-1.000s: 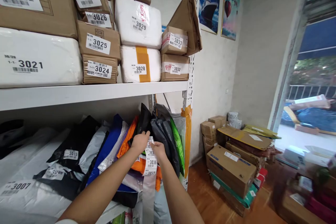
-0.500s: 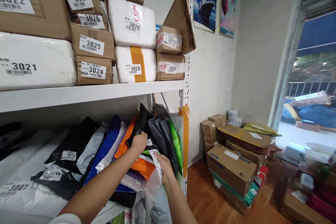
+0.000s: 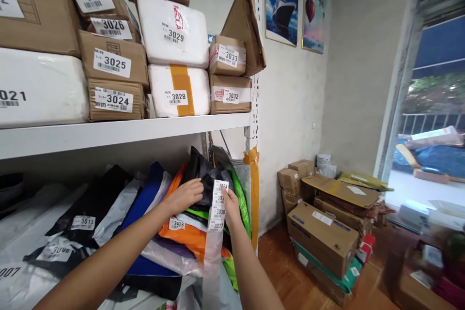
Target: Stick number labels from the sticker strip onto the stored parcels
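Note:
A strip of white numbered labels [image 3: 217,213], reading 3036 and 3037 near its lower end, hangs in front of the lower shelf's soft parcels. My right hand [image 3: 231,203] pinches the strip near its top edge. My left hand [image 3: 186,194] lies with fingers stretched on a black plastic parcel [image 3: 203,174], just left of the strip. Below it sits an orange parcel [image 3: 189,235] with a label, beside blue [image 3: 147,203] and green [image 3: 240,198] mailers.
The white upper shelf [image 3: 123,128] carries labelled boxes and white parcels numbered 3021 to 3033. Cardboard boxes [image 3: 321,232] are stacked on the wooden floor at right. An open doorway [image 3: 425,121] is at far right. Posters [image 3: 281,0] hang on the wall.
My right hand dipped with the label strip, then raised it upright in front of the black parcel. My left hand slid along the black parcel and flattened. The view shifted slightly right.

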`<state>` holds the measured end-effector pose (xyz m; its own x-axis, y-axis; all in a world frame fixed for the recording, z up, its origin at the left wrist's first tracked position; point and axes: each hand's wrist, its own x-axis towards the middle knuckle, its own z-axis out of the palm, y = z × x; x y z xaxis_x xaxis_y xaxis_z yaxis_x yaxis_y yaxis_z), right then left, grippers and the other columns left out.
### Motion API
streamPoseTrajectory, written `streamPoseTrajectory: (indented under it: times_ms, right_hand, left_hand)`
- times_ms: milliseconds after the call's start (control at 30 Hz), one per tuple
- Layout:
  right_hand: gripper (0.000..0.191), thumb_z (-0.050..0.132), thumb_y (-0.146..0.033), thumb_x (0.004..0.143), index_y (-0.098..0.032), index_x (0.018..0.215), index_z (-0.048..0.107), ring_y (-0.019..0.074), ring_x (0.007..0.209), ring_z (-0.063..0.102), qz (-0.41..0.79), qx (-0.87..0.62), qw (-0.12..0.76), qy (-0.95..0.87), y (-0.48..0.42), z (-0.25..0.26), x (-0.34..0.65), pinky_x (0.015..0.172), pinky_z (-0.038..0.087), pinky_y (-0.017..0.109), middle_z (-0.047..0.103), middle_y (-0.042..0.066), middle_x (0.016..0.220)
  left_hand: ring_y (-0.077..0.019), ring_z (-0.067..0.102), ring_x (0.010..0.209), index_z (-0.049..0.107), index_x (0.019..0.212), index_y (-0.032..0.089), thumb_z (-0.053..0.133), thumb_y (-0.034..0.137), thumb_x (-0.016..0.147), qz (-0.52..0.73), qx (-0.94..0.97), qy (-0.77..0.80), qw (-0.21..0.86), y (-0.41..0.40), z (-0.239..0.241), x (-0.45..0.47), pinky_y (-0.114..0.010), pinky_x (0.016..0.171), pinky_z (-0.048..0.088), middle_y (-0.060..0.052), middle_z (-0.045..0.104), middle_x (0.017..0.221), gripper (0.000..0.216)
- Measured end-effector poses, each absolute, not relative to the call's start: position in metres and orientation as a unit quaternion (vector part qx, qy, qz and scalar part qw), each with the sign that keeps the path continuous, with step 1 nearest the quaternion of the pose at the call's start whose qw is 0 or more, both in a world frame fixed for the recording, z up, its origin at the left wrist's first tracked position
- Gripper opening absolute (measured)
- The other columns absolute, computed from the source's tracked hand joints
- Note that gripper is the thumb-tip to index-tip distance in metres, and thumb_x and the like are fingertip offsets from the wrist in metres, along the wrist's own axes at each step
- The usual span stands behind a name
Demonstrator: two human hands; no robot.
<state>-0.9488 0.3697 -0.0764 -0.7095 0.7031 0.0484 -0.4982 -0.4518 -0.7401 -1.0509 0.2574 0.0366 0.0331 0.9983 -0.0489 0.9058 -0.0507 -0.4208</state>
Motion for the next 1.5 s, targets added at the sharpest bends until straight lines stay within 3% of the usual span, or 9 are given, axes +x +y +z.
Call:
streamPoseTrajectory:
  times_ms: [100,233,400,600,767,933,1100,1333,1500]
  right_hand:
    - [0.054,0.069,-0.062,0.056,-0.012,0.070,0.053,0.0063,0.052,0.039,0.831,-0.145,0.303,-0.443,0.376,-0.078,-0.947,0.050,0.029,0.020,0.049,-0.001,0.059]
    - [0.057,0.073,-0.060,0.049,-0.008,0.067,0.059,0.0070,0.050,0.039,0.822,-0.124,0.236,-0.503,0.378,-0.073,-0.953,0.049,0.026,0.021,0.051,0.001,0.057]
    - [0.054,0.069,-0.056,0.052,-0.008,0.077,0.061,0.0070,0.054,0.041,0.802,-0.154,0.286,-0.501,0.374,-0.078,-0.961,0.054,0.031,0.021,0.057,0.002,0.065]
    - [0.039,0.066,-0.045,0.051,-0.009,0.064,0.060,0.0097,0.054,0.043,0.776,-0.187,0.290,-0.529,0.355,-0.078,-0.967,0.052,0.030,0.022,0.056,0.003,0.059]
    - [0.040,0.065,-0.039,0.059,-0.014,0.042,0.039,0.0048,0.047,0.022,0.747,-0.271,0.319,-0.516,0.345,-0.074,-0.973,0.047,0.015,0.023,0.031,-0.004,0.042]
    - [0.023,0.066,-0.028,0.058,-0.013,0.055,0.050,0.0085,0.047,0.038,0.821,-0.267,0.228,-0.450,0.338,-0.072,-0.964,0.049,0.029,0.023,0.047,0.000,0.049]
    - [0.042,0.074,-0.044,0.049,-0.014,0.054,0.045,0.0066,0.045,0.036,0.851,-0.269,0.196,-0.406,0.332,-0.082,-0.930,0.047,0.025,0.022,0.047,0.000,0.049]
    - [0.053,0.078,-0.054,0.044,-0.012,0.062,0.052,0.0062,0.049,0.040,0.872,-0.176,0.318,-0.328,0.361,-0.080,-0.925,0.049,0.028,0.020,0.050,-0.001,0.053]
    - [0.047,0.077,-0.045,0.056,-0.016,0.089,0.063,0.0122,0.071,0.056,0.916,-0.153,0.334,-0.164,0.379,-0.076,-0.933,0.061,0.042,0.023,0.065,0.005,0.090]
  left_hand:
    - [-0.0201,0.048,0.110,0.060,0.088,0.013,0.046,0.011,0.086,0.157,-0.741,-0.648,0.079,0.246,0.028,-1.056,-0.034,0.098,0.037,-0.007,0.055,0.115,0.015]
    - [-0.0234,0.053,0.096,0.060,0.093,0.014,0.058,0.020,0.070,0.054,-0.691,-0.720,-0.046,0.252,0.027,-1.060,-0.033,0.087,0.041,-0.008,0.059,0.102,0.024]
    - [-0.0123,0.058,0.072,0.051,0.106,0.016,0.009,0.037,0.093,-0.096,-0.559,-0.812,-0.140,0.264,0.024,-1.065,-0.024,0.072,0.044,-0.003,0.060,0.089,0.049]
    - [-0.0171,0.058,0.084,0.057,0.088,0.019,0.041,0.043,0.087,-0.016,-0.530,-0.844,-0.087,0.272,0.017,-1.070,-0.025,0.068,0.038,0.000,0.063,0.089,0.029]
    - [-0.0249,0.057,0.097,0.057,0.095,0.014,0.031,0.029,0.092,0.079,-0.517,-0.852,-0.017,0.275,0.015,-1.051,-0.033,0.080,0.041,-0.010,0.061,0.101,0.029]
    - [-0.0326,0.058,0.097,0.052,0.113,0.005,0.030,0.016,0.089,0.143,-0.459,-0.876,0.023,0.283,0.011,-1.029,-0.043,0.080,0.045,-0.019,0.058,0.106,0.034]
    - [-0.0321,0.058,0.101,0.051,0.113,0.002,0.024,0.008,0.088,0.152,-0.426,-0.892,0.027,0.285,0.008,-1.020,-0.042,0.081,0.045,-0.022,0.057,0.110,0.038]
    - [-0.0314,0.057,0.102,0.041,0.121,0.003,0.040,0.038,0.089,0.060,-0.366,-0.928,0.030,0.330,0.031,-1.028,-0.039,0.081,0.045,-0.023,0.056,0.112,0.048]
    - [-0.0302,0.056,0.106,0.053,0.115,0.010,0.040,0.046,0.089,0.042,-0.330,-0.943,-0.033,0.367,0.029,-1.043,-0.035,0.077,0.046,-0.018,0.058,0.115,0.046]
